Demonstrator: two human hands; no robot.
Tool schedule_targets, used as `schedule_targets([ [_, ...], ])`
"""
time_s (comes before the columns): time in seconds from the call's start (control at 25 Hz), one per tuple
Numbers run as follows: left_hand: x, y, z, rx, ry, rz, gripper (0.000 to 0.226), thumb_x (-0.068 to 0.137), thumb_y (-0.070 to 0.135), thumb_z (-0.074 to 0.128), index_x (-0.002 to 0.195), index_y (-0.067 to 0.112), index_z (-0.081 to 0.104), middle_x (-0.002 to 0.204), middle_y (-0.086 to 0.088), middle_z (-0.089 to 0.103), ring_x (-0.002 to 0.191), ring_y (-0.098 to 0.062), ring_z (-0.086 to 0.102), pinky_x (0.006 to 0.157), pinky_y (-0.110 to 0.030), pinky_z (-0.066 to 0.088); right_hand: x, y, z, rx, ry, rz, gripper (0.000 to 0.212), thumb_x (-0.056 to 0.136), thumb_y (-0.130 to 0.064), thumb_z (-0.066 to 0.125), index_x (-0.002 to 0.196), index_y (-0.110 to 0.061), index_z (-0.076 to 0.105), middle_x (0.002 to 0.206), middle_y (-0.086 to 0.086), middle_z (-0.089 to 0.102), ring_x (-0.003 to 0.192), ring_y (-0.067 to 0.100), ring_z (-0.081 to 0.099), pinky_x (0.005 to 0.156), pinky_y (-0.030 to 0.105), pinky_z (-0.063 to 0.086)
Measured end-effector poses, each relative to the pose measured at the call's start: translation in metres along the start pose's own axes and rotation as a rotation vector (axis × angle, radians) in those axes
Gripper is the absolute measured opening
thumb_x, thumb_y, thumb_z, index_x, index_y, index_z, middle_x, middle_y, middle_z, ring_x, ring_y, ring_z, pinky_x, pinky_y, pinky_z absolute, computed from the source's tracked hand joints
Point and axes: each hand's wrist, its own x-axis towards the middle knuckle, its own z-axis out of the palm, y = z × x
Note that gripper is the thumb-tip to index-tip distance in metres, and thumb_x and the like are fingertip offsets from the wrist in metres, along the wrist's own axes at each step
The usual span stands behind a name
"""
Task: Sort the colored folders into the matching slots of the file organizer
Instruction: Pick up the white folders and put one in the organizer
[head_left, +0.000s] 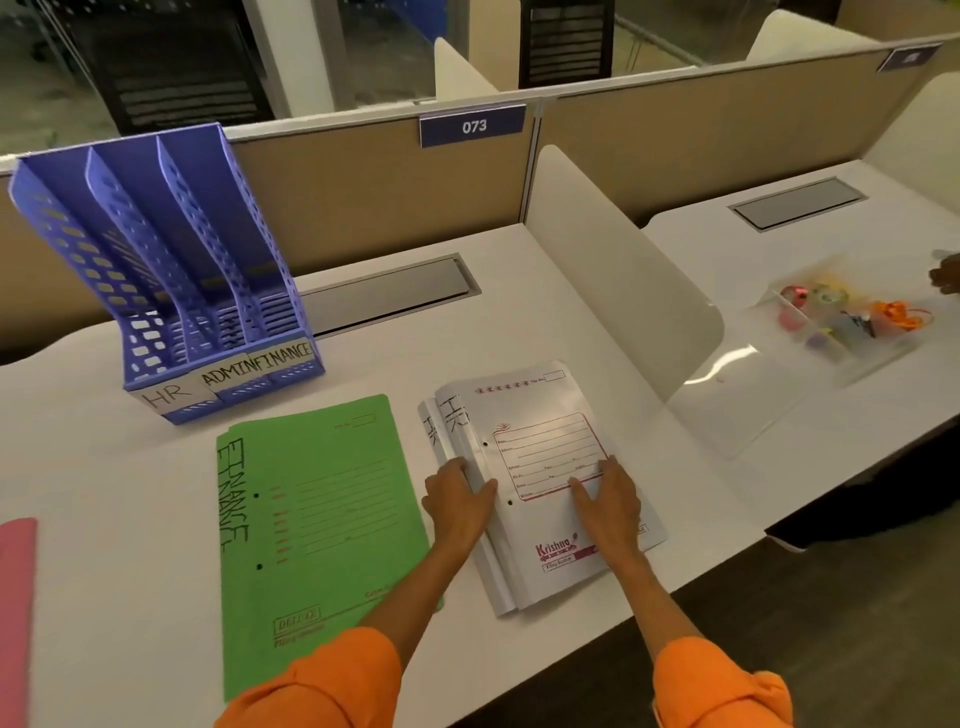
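Your right hand (605, 501) lies flat, fingers straight, on the white folders (550, 447). Your left hand (457, 501) rests relaxed fingers on their spine edge. The green folders (322, 519) lie just left, with the blue file organizer (208, 249) standing behind them.

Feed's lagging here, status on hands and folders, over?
Left hand and right hand rest on white folders. Organizer slots look empty. Green folders lie beside; path to organizer open.

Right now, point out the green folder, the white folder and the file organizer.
green folder (332, 519), head view, middle of its cover.
white folder (540, 452), head view, printed form on front.
file organizer (208, 249), head view, a perforated divider.
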Motion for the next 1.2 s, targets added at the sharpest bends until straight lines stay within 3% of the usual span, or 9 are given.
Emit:
schedule_targets([
  [0.12,0.015,0.016,0.002,-0.244,-0.030,-0.262,0.055,0.073,0.025,0.083,0.117,0.006,0.057,0.111,-0.007,0.061,0.111,-0.032,0.057,0.098,-0.048,0.048,0.001,0.003,-0.001,-0.031,-0.014,-0.005,0.069,0.092,-0.046,0.056,0.147,-0.014,0.028,0.155,0.009,0.031,0.141,0.029,0.031,0.116,0.048,0.027],
  [0.28,0.027,0.027,0.005,-0.370,-0.076,-0.358,0.055,0.065,0.023,0.089,0.108,0.005,0.061,0.110,-0.013,0.067,0.102,-0.032,0.064,0.088,-0.047,0.056,0.002,0.005,0.002,-0.023,-0.012,-0.005,0.070,0.091,-0.048,0.055,0.147,-0.015,0.028,0.155,0.008,0.030,0.141,0.029,0.031,0.116,0.049,0.027],
  [0.56,0.010,0.032,0.013,-0.661,-0.214,-0.235,0.060,0.074,0.010,0.080,0.116,0.021,0.038,0.114,-0.007,0.061,0.091,-0.017,0.065,0.069,-0.033,0.059,0.000,-0.002,0.002,0.008,0.030,-0.032,0.061,0.095,-0.049,0.046,0.143,-0.012,0.035,0.153,0.011,0.034,0.140,0.029,0.031,0.117,0.050,0.025],
  [0.72,0.012,0.038,-0.006,-0.740,-0.208,-0.159,0.063,0.072,0.009,0.081,0.119,0.021,0.041,0.116,-0.005,0.062,0.099,-0.021,0.066,0.078,-0.041,0.061,0.007,-0.021,-0.005,0.028,0.073,-0.045,0.062,0.096,-0.052,0.043,0.144,-0.013,0.034,0.155,0.009,0.030,0.143,0.028,0.027,0.118,0.048,0.020],
  [0.84,0.021,0.044,-0.037,-0.744,-0.173,-0.075,0.064,0.071,0.010,0.081,0.120,0.023,0.043,0.117,0.001,0.062,0.104,-0.020,0.064,0.084,-0.041,0.060,0.019,-0.052,-0.011,0.094,0.092,-0.101,0.057,0.095,-0.051,0.044,0.137,-0.012,0.039,0.144,0.011,0.045,0.133,0.031,0.042,0.113,0.052,0.032],
  [0.92,0.025,0.047,-0.066,-0.745,-0.136,-0.026,0.061,0.072,0.010,0.081,0.117,0.025,0.043,0.113,0.005,0.061,0.101,-0.015,0.064,0.075,-0.032,0.060,0.025,-0.080,-0.012,0.142,0.077,-0.136,0.055,0.095,-0.050,0.045,0.135,-0.011,0.041,0.137,0.011,0.051,0.126,0.031,0.049,0.108,0.051,0.039],
  [1.0,0.028,0.048,-0.095,-0.740,-0.084,0.017,0.060,0.073,0.008,0.080,0.117,0.026,0.043,0.109,0.008,0.061,0.097,-0.011,0.064,0.067,-0.024,0.059,0.030,-0.111,-0.007,0.178,0.036,-0.133,0.060,0.095,-0.051,0.046,0.138,-0.011,0.037,0.139,0.011,0.049,0.126,0.032,0.049,0.107,0.052,0.039],
  [1.2,0.031,0.035,-0.179,-0.729,0.087,0.096,0.060,0.075,0.007,0.078,0.120,0.025,0.042,0.110,0.010,0.059,0.099,-0.011,0.062,0.069,-0.023,0.057,0.026,-0.204,0.022,0.349,-0.090,-0.174,0.067,0.091,-0.055,0.051,0.141,-0.014,0.033,0.139,0.013,0.048,0.121,0.033,0.052,0.101,0.056,0.045],
])
